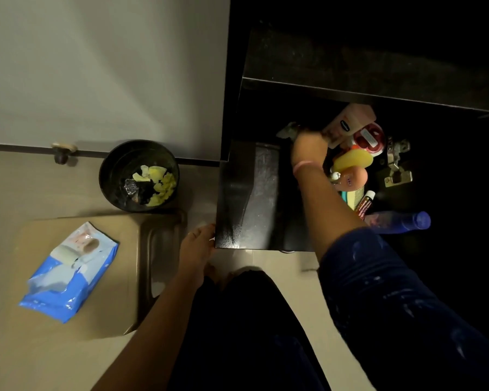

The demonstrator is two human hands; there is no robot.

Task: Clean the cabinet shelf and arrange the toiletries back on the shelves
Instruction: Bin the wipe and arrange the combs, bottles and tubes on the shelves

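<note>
I look down into a dark cabinet. My right hand (pixel 308 146) reaches onto the lower shelf (pixel 263 193) and grips a crumpled greyish wipe (pixel 287 131) at the shelf's back. Right beside that hand lies a heap of toiletries: a pale lotion bottle (pixel 350 122), a red-lidded jar (pixel 369 138), a yellow bottle (pixel 353 160), an orange rounded bottle (pixel 353 179), a comb (pixel 356 197), a small red-and-white tube (pixel 366 206) and a blue bottle (pixel 401 221). My left hand (pixel 196 248) rests on the shelf's front left corner, fingers straight.
A black bin (pixel 139 176) holding yellow scraps stands on the floor by the wall. A blue-and-white wipes pack (pixel 71 272) lies on a beige stool (pixel 119 277). An upper shelf (pixel 378 66) overhangs the lower one. A metal hinge (pixel 397 165) sits at the right.
</note>
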